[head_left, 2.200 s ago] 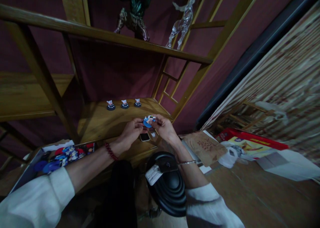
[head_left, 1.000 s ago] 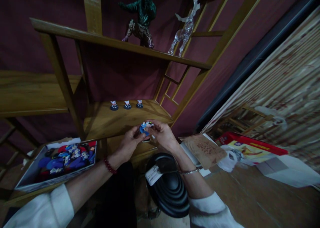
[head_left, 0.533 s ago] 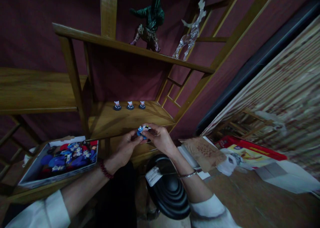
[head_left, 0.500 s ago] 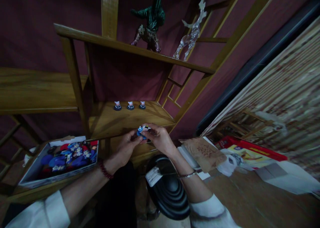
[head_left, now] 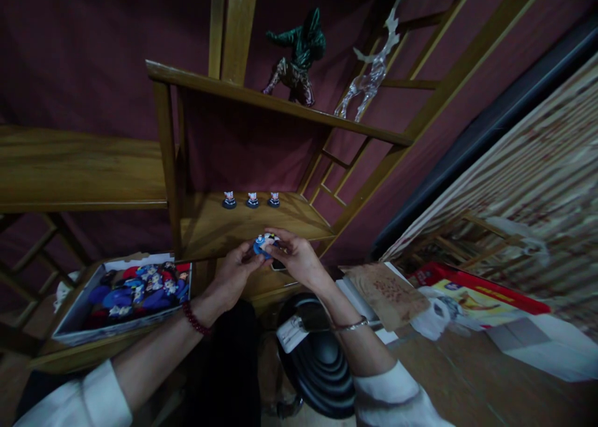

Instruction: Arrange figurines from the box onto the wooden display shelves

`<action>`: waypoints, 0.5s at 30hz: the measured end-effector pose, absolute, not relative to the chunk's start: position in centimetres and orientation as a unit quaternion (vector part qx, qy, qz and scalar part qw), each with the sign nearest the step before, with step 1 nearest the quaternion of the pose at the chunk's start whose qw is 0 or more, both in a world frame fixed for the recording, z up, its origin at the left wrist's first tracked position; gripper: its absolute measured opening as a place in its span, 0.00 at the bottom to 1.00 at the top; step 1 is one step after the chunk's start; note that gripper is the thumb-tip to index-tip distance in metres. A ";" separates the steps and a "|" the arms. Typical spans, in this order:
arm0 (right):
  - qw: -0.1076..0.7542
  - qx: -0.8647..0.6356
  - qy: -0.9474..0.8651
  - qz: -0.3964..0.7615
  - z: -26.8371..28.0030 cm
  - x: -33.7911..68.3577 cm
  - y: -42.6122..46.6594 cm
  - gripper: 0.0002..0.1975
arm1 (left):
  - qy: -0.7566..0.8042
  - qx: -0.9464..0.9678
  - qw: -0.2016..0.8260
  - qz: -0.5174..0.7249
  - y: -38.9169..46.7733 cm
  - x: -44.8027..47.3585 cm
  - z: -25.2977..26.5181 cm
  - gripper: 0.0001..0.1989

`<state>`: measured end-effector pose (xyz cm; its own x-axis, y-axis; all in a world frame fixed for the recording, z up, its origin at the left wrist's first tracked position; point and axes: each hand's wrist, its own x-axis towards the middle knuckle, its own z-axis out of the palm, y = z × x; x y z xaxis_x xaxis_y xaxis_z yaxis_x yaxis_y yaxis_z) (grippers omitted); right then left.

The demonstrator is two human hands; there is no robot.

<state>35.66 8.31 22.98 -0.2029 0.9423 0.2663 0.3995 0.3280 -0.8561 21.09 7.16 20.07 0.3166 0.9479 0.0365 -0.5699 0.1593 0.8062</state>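
Between both hands is a small blue and white figurine (head_left: 262, 245), held in front of the wooden shelf (head_left: 210, 234). My left hand (head_left: 234, 276), closed, pinches its blue lower part from the left. From the right, my right hand (head_left: 301, 260) grips its white and dark part, and my fingers cover some of it. Behind them, three small figurines on dark round bases stand in a row on the shelf: a left one (head_left: 228, 200), a middle one (head_left: 252, 200) and a right one (head_left: 273, 200).
An open box (head_left: 84, 335) of blue and red figurines sits at lower left. On the upper shelf stand a green hooded statue (head_left: 299, 50) and a clear deer figure (head_left: 369, 81). Below my right arm is a black ridged object (head_left: 322, 358); a red box (head_left: 486, 290) lies at right.
The view has shifted slightly, so the shelf and box appear farther right. Both hands still hold the figurine, which has been turned a little and shows more of its surface.
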 end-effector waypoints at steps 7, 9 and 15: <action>0.405 -0.474 -0.703 0.342 23.0 35.3 8.4 0.18 | 0.232 0.353 0.732 0.535 6.9 20.2 20.2 0.15; 0.402 -0.474 -0.703 0.345 22.9 35.1 8.5 0.18 | 0.232 0.350 0.732 0.536 6.9 20.0 20.1 0.15; 0.395 -0.460 -0.709 0.360 22.9 34.0 8.7 0.18 | 0.234 0.344 0.730 0.541 6.8 19.0 20.0 0.14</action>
